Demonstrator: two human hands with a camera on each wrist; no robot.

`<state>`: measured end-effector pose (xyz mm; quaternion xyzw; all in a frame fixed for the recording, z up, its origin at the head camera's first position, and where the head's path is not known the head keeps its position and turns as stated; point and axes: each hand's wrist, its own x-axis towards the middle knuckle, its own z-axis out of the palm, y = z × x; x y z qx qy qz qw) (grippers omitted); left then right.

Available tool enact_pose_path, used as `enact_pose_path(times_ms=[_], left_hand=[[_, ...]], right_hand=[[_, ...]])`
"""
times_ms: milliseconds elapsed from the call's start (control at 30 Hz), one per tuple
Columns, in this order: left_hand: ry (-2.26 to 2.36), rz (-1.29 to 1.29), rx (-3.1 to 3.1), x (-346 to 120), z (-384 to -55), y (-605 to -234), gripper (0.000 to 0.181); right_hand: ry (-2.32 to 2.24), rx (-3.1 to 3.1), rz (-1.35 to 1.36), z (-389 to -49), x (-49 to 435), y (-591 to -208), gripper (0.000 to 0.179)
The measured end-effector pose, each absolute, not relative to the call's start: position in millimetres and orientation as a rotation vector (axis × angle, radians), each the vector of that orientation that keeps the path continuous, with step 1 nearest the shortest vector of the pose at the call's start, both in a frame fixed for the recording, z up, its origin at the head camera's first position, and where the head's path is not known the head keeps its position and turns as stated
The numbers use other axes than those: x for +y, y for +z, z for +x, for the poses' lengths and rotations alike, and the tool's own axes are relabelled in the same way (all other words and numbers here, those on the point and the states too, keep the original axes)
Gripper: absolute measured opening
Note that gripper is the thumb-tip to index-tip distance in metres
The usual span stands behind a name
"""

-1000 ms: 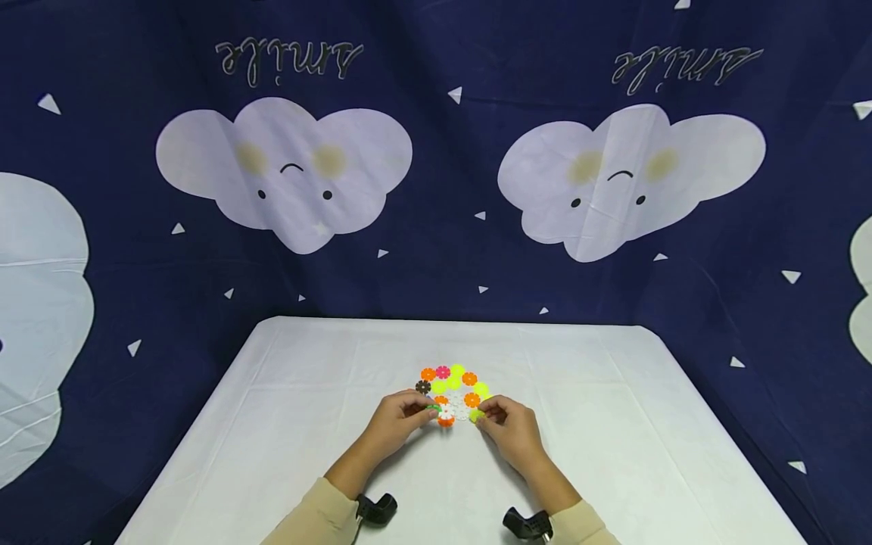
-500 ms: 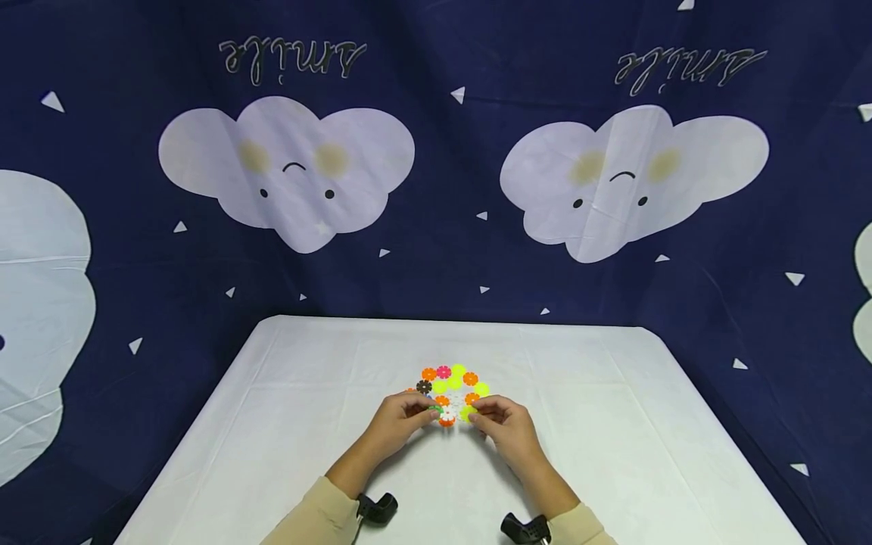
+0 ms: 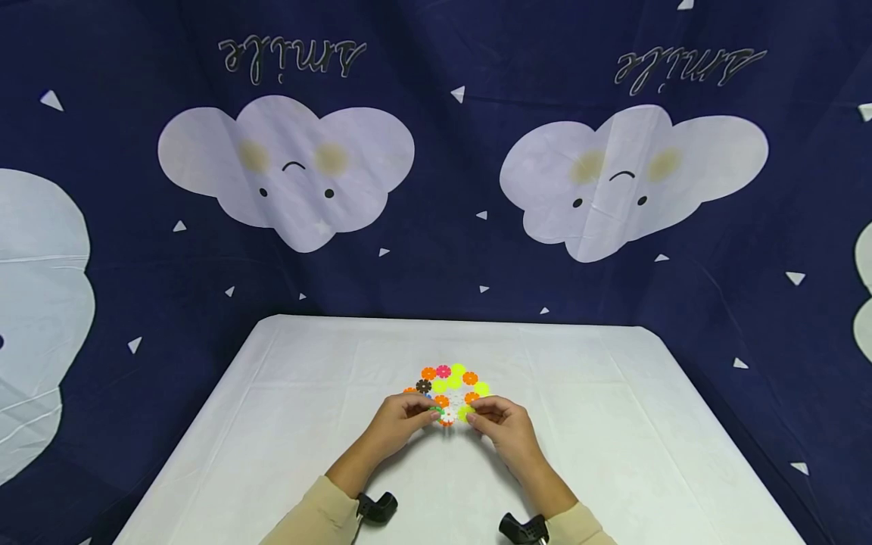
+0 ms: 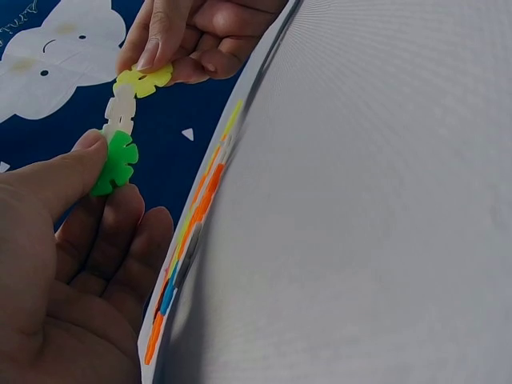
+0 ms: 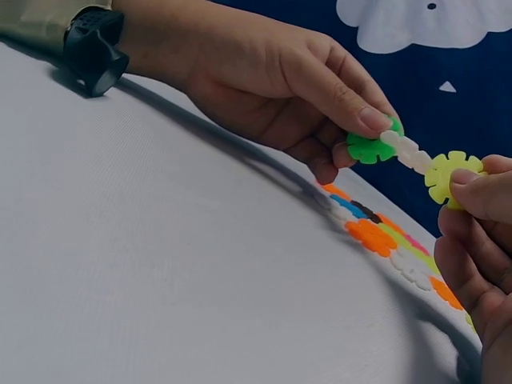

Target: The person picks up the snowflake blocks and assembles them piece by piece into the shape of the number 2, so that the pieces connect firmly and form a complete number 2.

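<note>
My left hand (image 3: 402,418) pinches a green snowflake disc (image 4: 118,164) between thumb and fingers. From its edge extends a white snowflake disc (image 4: 122,112), seen nearly edge-on in both wrist views. On the other side, my right hand (image 3: 507,428) pinches a yellow snowflake disc (image 5: 442,180). The yellow disc's edge meets the white one; how deep their slots engage is hidden. All three form a short row above the table, between the two hands.
Behind the hands, several loose snowflake discs lie on the white table (image 3: 272,424), among them a brown one (image 3: 424,386), a pink one (image 3: 443,372) and an orange one (image 3: 470,378). A dark blue cloud-print cloth (image 3: 450,280) hangs beyond the far edge.
My right hand has moved a little left, bringing the yellow disc from a gap up against the white one. The left hand stays nearly still with the green disc.
</note>
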<state>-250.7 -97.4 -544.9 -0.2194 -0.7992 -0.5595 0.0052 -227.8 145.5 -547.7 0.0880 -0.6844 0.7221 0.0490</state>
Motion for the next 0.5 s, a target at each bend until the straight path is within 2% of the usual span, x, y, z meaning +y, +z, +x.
enact_pose_path(times_ms=[500], left_hand=[[-1.854,-0.698,-2.439,-94.3,-249.9,-543.0,0.009]], right_hand=[[2.208,-2.032,0.244,-223.3,132.8,-548.6,0.017]])
